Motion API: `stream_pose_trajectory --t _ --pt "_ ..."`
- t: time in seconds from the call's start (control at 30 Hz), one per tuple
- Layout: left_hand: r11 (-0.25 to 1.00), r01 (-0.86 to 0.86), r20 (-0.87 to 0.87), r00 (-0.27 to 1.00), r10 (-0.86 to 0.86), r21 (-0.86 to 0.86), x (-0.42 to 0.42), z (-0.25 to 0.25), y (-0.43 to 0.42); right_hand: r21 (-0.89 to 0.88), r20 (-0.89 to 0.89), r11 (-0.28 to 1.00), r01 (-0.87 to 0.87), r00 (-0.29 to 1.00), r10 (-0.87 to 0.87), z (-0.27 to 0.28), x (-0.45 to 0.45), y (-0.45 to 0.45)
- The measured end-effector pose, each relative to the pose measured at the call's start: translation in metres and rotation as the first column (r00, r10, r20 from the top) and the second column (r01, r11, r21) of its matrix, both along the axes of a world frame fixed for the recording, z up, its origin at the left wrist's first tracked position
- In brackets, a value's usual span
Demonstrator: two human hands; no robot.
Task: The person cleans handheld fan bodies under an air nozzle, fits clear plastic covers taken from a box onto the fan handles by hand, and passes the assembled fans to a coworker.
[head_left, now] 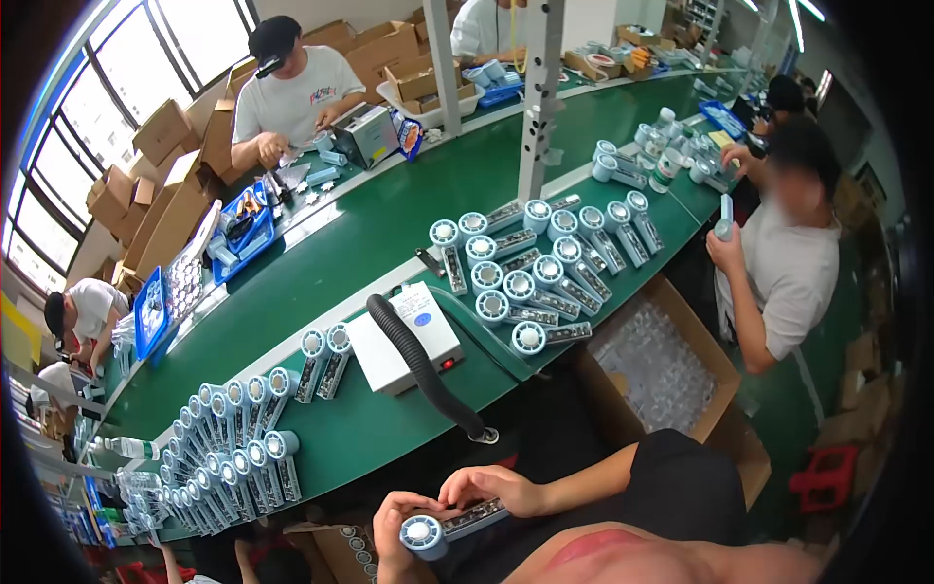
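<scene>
A light blue handheld fan (422, 535) with a white hub lies across my lap side, its handle open and showing the parts inside. My left hand (392, 521) is closed round the fan's head from the left. Over the handle, my right hand (498, 487) has its fingers bent and pinched close to a small dark piece that I cannot make out. The handle's far end lies under that hand. In front of both hands, a black flexible hose (413, 355) arches from a white box (389, 346) with a red switch and ends in a metal nozzle.
Rows of similar fans (233, 409) stand left on the green bench (360, 428), with more fans (545, 263) to the right. A carton (715, 394) of clear plastic pieces sits below the edge. Co-workers sit at right (788, 243) and across (292, 97). A metal post (535, 117) rises mid-bench.
</scene>
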State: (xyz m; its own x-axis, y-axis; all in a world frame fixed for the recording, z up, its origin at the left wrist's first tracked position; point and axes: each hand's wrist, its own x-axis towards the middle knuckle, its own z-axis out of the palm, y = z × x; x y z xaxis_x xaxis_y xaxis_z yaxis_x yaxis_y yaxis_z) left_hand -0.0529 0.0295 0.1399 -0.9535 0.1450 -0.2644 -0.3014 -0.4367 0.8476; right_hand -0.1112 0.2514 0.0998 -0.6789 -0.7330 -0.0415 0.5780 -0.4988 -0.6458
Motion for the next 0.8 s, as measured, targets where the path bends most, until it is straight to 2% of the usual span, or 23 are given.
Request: stream_pose_trajectory --t 0.07,0.2,0.23,0.37,0.43,0.47,0.5,0.53,0.6,0.63,0.7,0.77,0.8 --pt "1.000 0.002 -0.028 1.000 -0.002 -0.004 0.010 0.007 0.006 -0.028 -0.054 0.999 0.027 0.998 -0.028 0.008 0.007 0.007" --pt "0.979 0.173 -0.085 0.980 -0.182 -0.105 0.024 0.030 0.026 0.098 -0.407 0.992 0.075 0.913 -0.028 0.017 0.026 0.028" --pt "0.973 0.195 -0.093 0.974 -0.208 -0.126 0.025 0.035 0.031 0.085 -0.414 0.994 0.073 0.910 -0.031 0.018 0.028 0.030" --pt "0.960 0.212 -0.076 0.971 -0.229 -0.183 0.024 0.053 0.044 0.213 -0.305 0.977 0.015 0.951 0.051 0.021 0.034 0.035" --pt "0.963 0.180 -0.057 0.979 -0.195 -0.202 0.020 0.054 0.043 0.369 -0.244 0.924 -0.097 0.950 0.197 0.009 0.027 0.032" --pt "0.964 0.149 -0.072 0.983 -0.168 -0.219 0.017 0.046 0.045 0.358 -0.263 0.926 -0.117 0.939 0.220 0.010 0.026 0.040" --pt "0.959 0.197 -0.024 0.978 -0.206 -0.205 0.013 0.032 0.043 0.424 -0.153 0.838 -0.343 0.885 0.440 0.019 0.022 0.050" --pt "0.955 0.225 0.030 0.974 -0.224 -0.192 0.014 0.019 0.037 0.466 -0.033 0.685 -0.560 0.762 0.646 0.022 0.018 0.054" --pt "0.946 0.306 0.061 0.952 -0.301 -0.111 0.018 0.001 0.036 0.448 -0.127 0.604 -0.659 0.622 0.772 -0.002 0.022 0.065" --pt "0.940 0.331 0.077 0.943 -0.325 -0.084 0.022 0.000 0.036 0.432 -0.128 0.597 -0.676 0.609 0.783 -0.008 0.025 0.065" --pt "0.891 0.311 0.155 0.913 -0.377 0.330 0.018 0.003 0.048 0.451 -0.180 0.603 -0.658 0.595 0.783 -0.020 0.027 0.080" --pt "0.941 0.210 0.075 0.968 -0.238 0.266 0.017 -0.001 0.056 0.416 -0.166 0.696 -0.586 0.703 0.691 -0.018 0.032 0.091" --pt "0.932 0.246 0.080 0.958 -0.276 0.267 0.017 -0.012 0.056 0.413 -0.162 0.718 -0.560 0.731 0.663 -0.021 0.034 0.096"
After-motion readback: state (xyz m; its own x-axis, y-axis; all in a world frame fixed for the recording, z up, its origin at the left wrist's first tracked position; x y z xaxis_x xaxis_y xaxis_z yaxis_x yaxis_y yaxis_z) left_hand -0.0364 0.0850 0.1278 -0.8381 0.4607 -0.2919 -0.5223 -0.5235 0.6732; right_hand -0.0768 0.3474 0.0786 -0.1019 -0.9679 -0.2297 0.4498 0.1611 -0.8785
